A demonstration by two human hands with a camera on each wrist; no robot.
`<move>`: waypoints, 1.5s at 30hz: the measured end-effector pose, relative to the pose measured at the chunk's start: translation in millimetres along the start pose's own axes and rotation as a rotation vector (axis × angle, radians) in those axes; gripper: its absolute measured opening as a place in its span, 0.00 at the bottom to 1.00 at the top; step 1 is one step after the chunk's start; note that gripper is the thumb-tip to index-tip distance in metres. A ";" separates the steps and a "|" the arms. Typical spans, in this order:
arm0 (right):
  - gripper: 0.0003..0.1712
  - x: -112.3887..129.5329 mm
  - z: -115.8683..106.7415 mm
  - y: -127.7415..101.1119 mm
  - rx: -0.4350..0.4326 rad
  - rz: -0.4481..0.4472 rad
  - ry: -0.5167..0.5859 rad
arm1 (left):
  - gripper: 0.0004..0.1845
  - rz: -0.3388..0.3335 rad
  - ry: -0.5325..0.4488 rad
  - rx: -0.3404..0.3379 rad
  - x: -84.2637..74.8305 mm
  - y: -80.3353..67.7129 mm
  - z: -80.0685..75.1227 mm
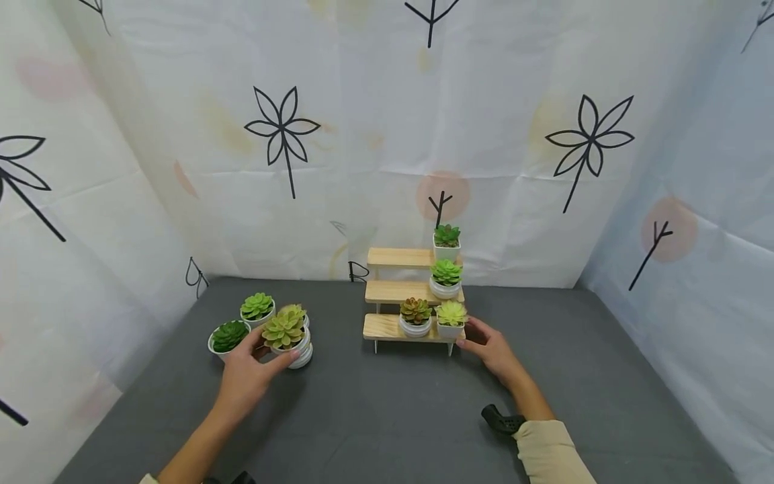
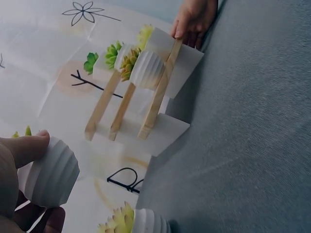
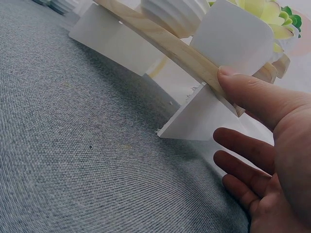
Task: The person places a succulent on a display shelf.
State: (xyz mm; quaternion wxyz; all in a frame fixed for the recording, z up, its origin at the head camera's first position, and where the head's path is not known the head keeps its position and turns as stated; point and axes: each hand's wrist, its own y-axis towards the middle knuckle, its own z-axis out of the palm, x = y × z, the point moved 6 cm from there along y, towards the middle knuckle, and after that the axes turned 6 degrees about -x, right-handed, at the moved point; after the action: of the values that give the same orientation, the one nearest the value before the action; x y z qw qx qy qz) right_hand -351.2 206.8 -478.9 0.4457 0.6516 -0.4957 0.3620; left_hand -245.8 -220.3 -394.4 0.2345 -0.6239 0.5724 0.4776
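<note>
My left hand (image 1: 244, 380) holds a potted succulent (image 1: 284, 331) by its white ribbed pot (image 2: 56, 172), thumb on one side and fingers on the other. It is raised in front of another ribbed-pot succulent (image 2: 120, 219), which it partly covers in the head view. At the right end of a three-step wooden plant stand (image 1: 382, 327), my right hand (image 1: 497, 351) grips the lowest board, its thumb (image 3: 243, 87) on the board's edge and its lower fingers loose. Close by on that board sit a yellow-green succulent (image 1: 451, 314) and a reddish-brown one (image 1: 416, 312).
A bright green succulent (image 1: 446, 272) stands on the middle step, a small dark green one (image 1: 447, 236) on the top. Two more potted succulents, one dark green (image 1: 230, 335) and one light green (image 1: 256, 306), stand beside my left hand on the grey cloth (image 1: 387, 417). Patterned fabric (image 1: 375, 134) hangs behind.
</note>
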 end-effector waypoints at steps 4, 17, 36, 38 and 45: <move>0.35 -2.2 1.3 -0.7 0.004 0.005 0.019 | 0.41 0.043 -0.014 -0.002 1.5 8.9 13.5; 0.35 0.9 0.4 -2.8 -0.002 0.009 0.025 | 0.37 0.021 -0.017 -0.023 0.2 42.7 59.9; 0.37 3.4 1.8 0.9 0.018 0.025 0.024 | 0.33 0.050 -0.141 -0.105 -25.0 69.1 106.1; 0.37 4.1 2.3 1.2 0.020 0.023 0.025 | 0.33 0.061 -0.140 -0.102 -25.8 72.1 110.3; 0.35 20.9 1.6 -7.0 0.024 0.011 0.026 | 0.30 0.070 -0.127 -0.110 -32.1 76.5 118.5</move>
State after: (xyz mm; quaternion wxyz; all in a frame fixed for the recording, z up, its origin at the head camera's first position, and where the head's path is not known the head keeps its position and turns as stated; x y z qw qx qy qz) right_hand -339.3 199.3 -461.9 0.4425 0.6494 -0.4888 0.3788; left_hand -352.9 -123.0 -398.6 0.2190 -0.5839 0.5506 0.5549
